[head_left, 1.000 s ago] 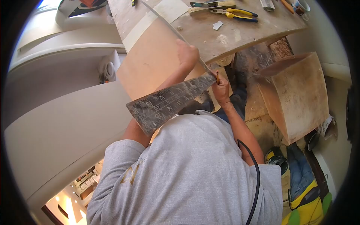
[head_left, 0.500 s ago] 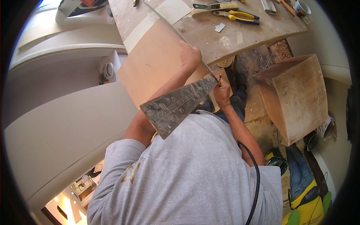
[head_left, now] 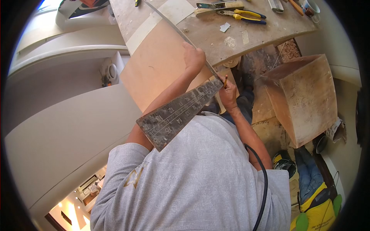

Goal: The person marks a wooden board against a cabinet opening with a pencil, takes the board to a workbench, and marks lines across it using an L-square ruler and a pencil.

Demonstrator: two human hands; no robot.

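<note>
My left hand (head_left: 194,58) is closed at the edge of a light wooden board (head_left: 148,63), its fingers around the long thin arm of a metal square. Toward my chest extends the square's wide, scuffed arm (head_left: 179,113), marked with numbers and passing above my left forearm. My right hand (head_left: 228,94) is closed near the square's corner, with a short pencil (head_left: 226,81) standing up between its fingers. Part of that hand's grip is hidden by the square.
On the worktable (head_left: 254,34) lie yellow-and-black pliers (head_left: 248,17), a scraper, a white scrap (head_left: 225,27) and a cup (head_left: 310,7). A dusty wooden box (head_left: 308,100) stands at right, above a bucket (head_left: 284,163). A black cable (head_left: 265,188) crosses my grey shirt.
The square's wide near end swung right and toward my chest, then partly back left. Both hands have kept nearly the same places, my right slightly shifted.
</note>
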